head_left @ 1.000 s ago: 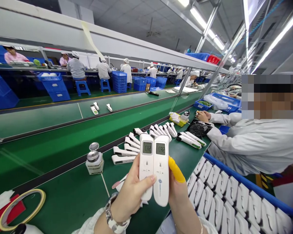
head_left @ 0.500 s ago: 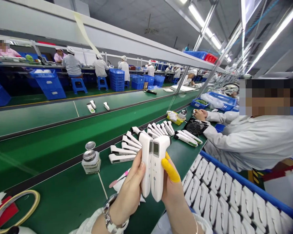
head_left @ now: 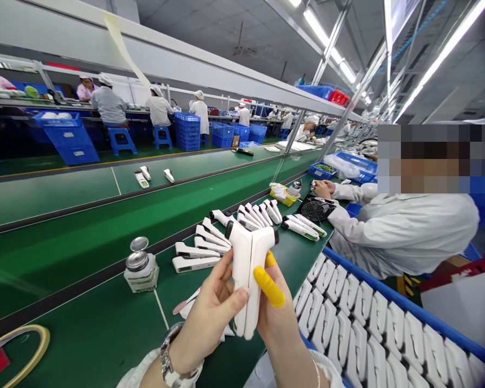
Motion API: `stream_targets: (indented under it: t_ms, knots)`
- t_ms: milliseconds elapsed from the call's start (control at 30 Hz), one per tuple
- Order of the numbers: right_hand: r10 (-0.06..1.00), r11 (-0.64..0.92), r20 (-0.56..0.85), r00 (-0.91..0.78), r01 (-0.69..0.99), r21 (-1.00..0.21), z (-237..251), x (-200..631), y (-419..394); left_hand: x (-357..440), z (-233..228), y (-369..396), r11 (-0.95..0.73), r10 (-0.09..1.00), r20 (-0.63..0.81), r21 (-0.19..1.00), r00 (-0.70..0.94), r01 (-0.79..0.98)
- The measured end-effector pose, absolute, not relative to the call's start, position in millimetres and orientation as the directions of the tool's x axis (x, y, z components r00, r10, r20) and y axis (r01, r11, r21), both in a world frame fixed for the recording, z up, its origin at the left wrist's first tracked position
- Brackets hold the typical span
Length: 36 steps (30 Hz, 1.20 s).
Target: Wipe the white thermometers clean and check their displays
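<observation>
- A long factory hall with green conveyor belts (head_left: pixel 84 231) and a green workbench (head_left: pixel 117 328); a co-worker in a white coat (head_left: pixel 404 231) sits just to the right.
- The left hand (head_left: pixel 210 318) grips one white plastic handheld thermometer (head_left: pixel 239 269).
- The right hand (head_left: pixel 275 318), yellow cot on one finger, grips a second white thermometer (head_left: pixel 258 275), pressed against the first above the bench.
- More white thermometers in a row (head_left: pixel 210 242) lie beyond; a glass dispenser bottle (head_left: pixel 140 269) stands left.
</observation>
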State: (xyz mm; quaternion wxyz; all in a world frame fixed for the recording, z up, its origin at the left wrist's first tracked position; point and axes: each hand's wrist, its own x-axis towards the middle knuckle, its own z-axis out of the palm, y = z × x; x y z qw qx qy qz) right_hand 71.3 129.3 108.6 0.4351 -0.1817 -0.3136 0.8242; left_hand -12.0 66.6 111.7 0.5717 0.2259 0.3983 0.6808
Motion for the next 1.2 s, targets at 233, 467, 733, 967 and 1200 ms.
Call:
stream_targets:
  t_ms: [233, 467, 733, 967, 1200]
  knots:
    - [0.829, -0.444, -0.093, -0.551, -0.547, -0.710, 112, 72, 130, -14, 113, 62, 0.002, 0.955, -0.164, 0.839, -0.248, -0.545]
    - [0.848, -0.448, -0.138, -0.512, -0.550, -0.705, 104, 77, 134, -17, 112, 57, 0.030, 0.976, -0.148, 0.819, -0.160, -0.574]
    - [0.866, -0.397, -0.062, -0.496, -0.607, -0.688, 98, 83, 139, -17, 116, 59, 0.026, 0.980, -0.129, 0.837, -0.152, -0.546]
    - [0.904, -0.292, -0.039, -0.427, -0.548, -0.784, 104, 83, 137, -14, 118, 56, 0.123, 0.976, -0.191, 0.876, -0.102, -0.466]
    - [0.856, 0.109, 0.203, -0.476, -0.218, -0.970, 59, 92, 142, -43, 134, 58, -0.044, 0.844, -0.165, 0.926, -0.510, -0.374]
